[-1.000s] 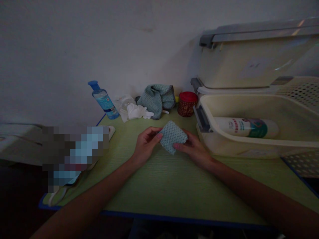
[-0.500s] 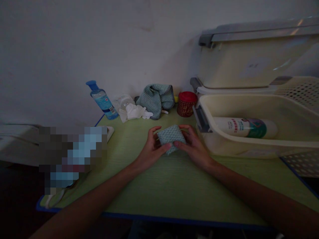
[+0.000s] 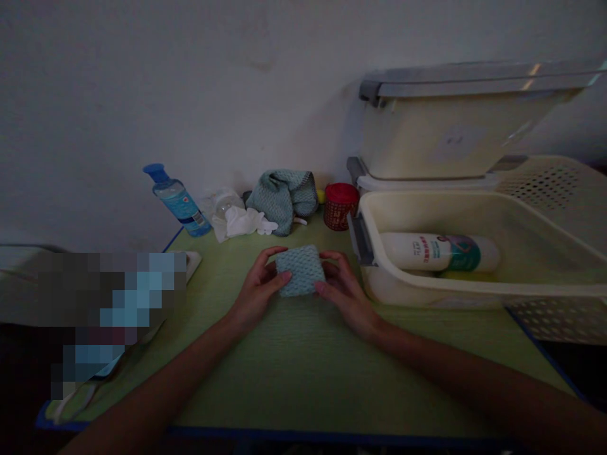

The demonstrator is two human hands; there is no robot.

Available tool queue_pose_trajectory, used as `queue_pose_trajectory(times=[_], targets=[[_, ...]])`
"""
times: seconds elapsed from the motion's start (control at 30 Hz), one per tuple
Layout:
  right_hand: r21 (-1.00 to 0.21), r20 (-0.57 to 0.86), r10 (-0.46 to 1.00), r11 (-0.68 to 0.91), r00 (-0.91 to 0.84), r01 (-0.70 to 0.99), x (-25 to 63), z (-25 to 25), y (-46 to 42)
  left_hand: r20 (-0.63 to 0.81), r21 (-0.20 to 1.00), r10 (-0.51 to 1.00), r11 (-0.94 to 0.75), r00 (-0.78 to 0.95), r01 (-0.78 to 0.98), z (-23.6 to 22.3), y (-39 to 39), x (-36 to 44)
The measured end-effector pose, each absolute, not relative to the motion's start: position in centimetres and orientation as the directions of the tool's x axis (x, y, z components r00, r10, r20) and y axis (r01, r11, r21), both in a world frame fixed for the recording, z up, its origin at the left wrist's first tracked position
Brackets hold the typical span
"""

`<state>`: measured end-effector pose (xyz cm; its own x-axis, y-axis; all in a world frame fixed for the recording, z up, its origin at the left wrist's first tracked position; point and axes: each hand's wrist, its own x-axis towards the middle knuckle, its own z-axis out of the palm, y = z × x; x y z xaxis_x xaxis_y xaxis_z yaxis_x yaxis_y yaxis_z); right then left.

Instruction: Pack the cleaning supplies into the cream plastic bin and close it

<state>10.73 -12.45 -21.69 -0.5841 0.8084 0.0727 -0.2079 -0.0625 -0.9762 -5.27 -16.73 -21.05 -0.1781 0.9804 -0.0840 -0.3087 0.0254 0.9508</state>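
A folded blue-green cleaning cloth (image 3: 301, 272) with a textured weave is held between both hands over the middle of the table (image 3: 284, 379). My left hand (image 3: 260, 284) grips its left edge, thumb on the near face and fingers behind. On the opposite edge, my right hand (image 3: 346, 292) pinches it the same way, its thumb near the lower right corner. The cloth forms a compact square pad facing me. Fingertips behind it are partly hidden.
Behind stand a blue bottle (image 3: 183, 203), crumpled white tissue (image 3: 244, 221), another blue-green cloth (image 3: 284, 201) and a red lidded container (image 3: 340, 207). At right, an open cream bin (image 3: 427, 285) holds a white-and-green bottle (image 3: 441, 252). A blurred-out object (image 3: 137, 303) lies at left.
The cloth has turned from a slanted angle to a squarer, flatter one between my hands. The whole view has shifted, so everything appears farther left and slightly lower.
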Motion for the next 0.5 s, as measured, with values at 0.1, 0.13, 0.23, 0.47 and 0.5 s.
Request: queue_pose_trajectory(times=[0.1,0.13,0.23,0.47,0.5], targets=[[-0.976,0.099,0.789,-0.043,-0.606,-0.215,10.8,-21.7,-12.4,-0.072,0.953,0.944,-0.03,-0.321,-0.3,-19.4,-16.4,-5.7],[-0.975,0.105,0.78,-0.04,-0.617,-0.216,10.8,-21.8,-12.3,-0.051,0.957,0.928,-0.06,-0.369,-0.284,-18.5,-16.3,-5.8],[-0.978,0.107,0.756,-0.038,-0.646,-0.206,10.8,-21.9,-12.3,0.01,0.966,0.904,-0.119,-0.428,-0.229,-15.1,-15.5,-5.6],[-0.982,0.09,0.716,-0.053,-0.692,-0.182,11.1,-22.2,-12.2,-0.009,1.0,0.997,0.008,-0.074,-0.013,-7.8,-11.7,-0.3],[-0.981,0.082,0.711,-0.067,-0.698,-0.183,11.1,-22.3,-12.1,-0.031,0.999,0.999,0.031,-0.015,0.022,-7.1,-11.0,0.8]])
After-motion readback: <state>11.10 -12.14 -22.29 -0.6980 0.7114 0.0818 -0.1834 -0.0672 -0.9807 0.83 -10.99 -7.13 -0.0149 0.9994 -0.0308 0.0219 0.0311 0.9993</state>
